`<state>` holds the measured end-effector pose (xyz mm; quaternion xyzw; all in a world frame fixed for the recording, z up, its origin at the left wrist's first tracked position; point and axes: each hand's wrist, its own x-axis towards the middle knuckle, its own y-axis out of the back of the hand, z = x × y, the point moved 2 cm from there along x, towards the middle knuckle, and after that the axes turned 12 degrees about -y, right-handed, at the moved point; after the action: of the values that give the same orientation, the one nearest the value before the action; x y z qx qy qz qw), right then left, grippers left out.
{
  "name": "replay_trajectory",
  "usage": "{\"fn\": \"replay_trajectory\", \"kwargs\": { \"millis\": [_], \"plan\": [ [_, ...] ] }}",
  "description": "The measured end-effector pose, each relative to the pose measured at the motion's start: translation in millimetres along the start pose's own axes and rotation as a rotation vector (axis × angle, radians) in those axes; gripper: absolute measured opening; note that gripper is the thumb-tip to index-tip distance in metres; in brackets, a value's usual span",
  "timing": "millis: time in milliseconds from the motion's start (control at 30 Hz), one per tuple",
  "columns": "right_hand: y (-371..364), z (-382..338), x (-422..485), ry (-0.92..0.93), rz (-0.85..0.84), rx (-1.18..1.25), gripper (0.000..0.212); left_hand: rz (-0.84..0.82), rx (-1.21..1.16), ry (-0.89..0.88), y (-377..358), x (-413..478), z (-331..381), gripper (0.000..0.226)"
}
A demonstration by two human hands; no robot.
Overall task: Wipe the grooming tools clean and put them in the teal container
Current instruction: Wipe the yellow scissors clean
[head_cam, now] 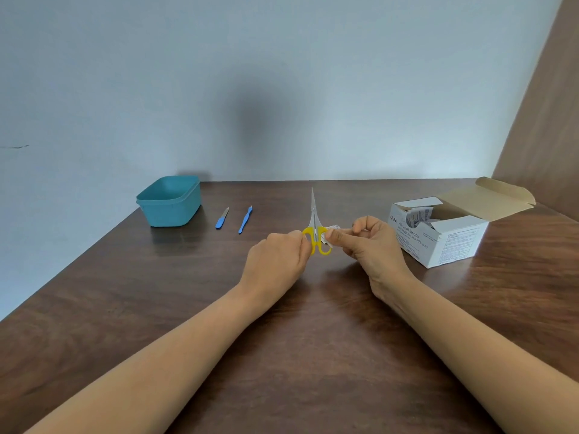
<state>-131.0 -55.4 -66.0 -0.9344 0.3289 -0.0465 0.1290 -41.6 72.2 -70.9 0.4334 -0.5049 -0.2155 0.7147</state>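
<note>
I see the left hand (pixel 275 258) gripping the scissors (pixel 314 220) by a yellow handle, blades up — the right hand (pixel 372 245) pinches what looks like a wipe (pixel 332 228) against the other. The teal container (pixel 170 214) sits well left.

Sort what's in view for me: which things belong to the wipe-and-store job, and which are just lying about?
Job: yellow-handled scissors, gripped by the left hand; white swab pinched in the right hand against their handles; blue nail file; blue-handled tool beside it; teal container; open alcohol swab box.
Not the job: wooden table, wall, brown side panel.
</note>
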Motion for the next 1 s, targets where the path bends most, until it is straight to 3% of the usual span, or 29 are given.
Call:
{"fn": "replay_trajectory", "kwargs": {
  "millis": [167, 333, 667, 833, 1000],
  "plan": [
    [-2.0, -1.7, -1.4, 0.090, 0.011, -0.060, 0.040, -0.028, 0.057, -0.090, -5.8, -2.1, 6.5, 0.039],
    [1.2, -1.3, 0.5, 0.117, 0.045, -0.091, 0.041, -0.012, 0.096, -0.179, -12.2, -3.7, 8.9, 0.056],
    [5.1, 3.3, 10.4, 0.235, 0.044, -0.421, 0.041, 0.045, 0.131, -0.175, -8.6, -3.7, 8.9, 0.048],
    [6.0, 4.5, 9.9, 0.024, -0.072, -0.068, 0.048, 0.086, 0.278, -0.186, -8.4, -2.6, 5.6, 0.032],
    [5.5, 3.9, 7.7, 0.078, 0.020, -0.138, 0.051, 0.084, 0.249, -0.186, -7.1, -2.1, 6.1, 0.032]
  ]
}}
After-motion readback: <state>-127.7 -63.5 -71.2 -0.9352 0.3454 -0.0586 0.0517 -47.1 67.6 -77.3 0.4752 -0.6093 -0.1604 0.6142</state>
